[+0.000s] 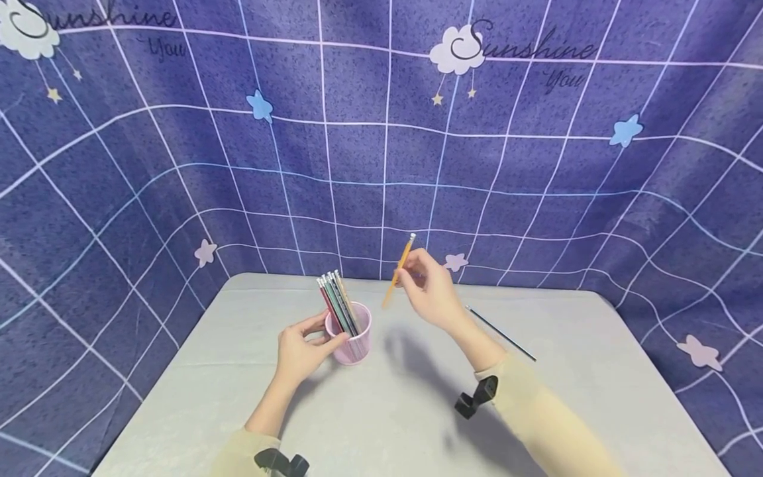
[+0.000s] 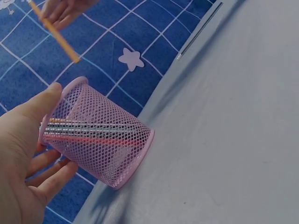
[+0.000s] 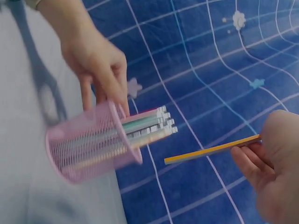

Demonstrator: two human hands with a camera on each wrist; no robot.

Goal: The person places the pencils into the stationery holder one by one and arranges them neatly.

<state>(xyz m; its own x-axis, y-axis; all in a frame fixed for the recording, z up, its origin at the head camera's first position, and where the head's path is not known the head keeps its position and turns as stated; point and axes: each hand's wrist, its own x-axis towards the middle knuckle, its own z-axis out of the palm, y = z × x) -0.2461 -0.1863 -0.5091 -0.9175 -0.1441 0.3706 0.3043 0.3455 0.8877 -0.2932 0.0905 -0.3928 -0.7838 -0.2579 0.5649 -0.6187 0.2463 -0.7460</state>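
A pink mesh pencil cup [image 1: 352,352] stands on the table, held at its rim by my left hand [image 1: 300,352], thumb on the near side and fingers around the far side. Several pencils [image 1: 338,303] lean leftward in it, white eraser ends up. My right hand [image 1: 434,295] pinches a yellow pencil [image 1: 405,253] between thumb and fingers, up and to the right of the cup. That pencil is tilted, its white eraser end on top. In the right wrist view, the lower end of the yellow pencil [image 3: 201,153] points toward the cup's mouth, with a gap between.
A dark pencil [image 1: 501,333] lies on the pale tabletop [image 1: 405,424], to the right of the cup and beyond my right forearm. A blue grid-patterned cloth [image 1: 357,152] with stars and clouds hangs behind the table and along both sides.
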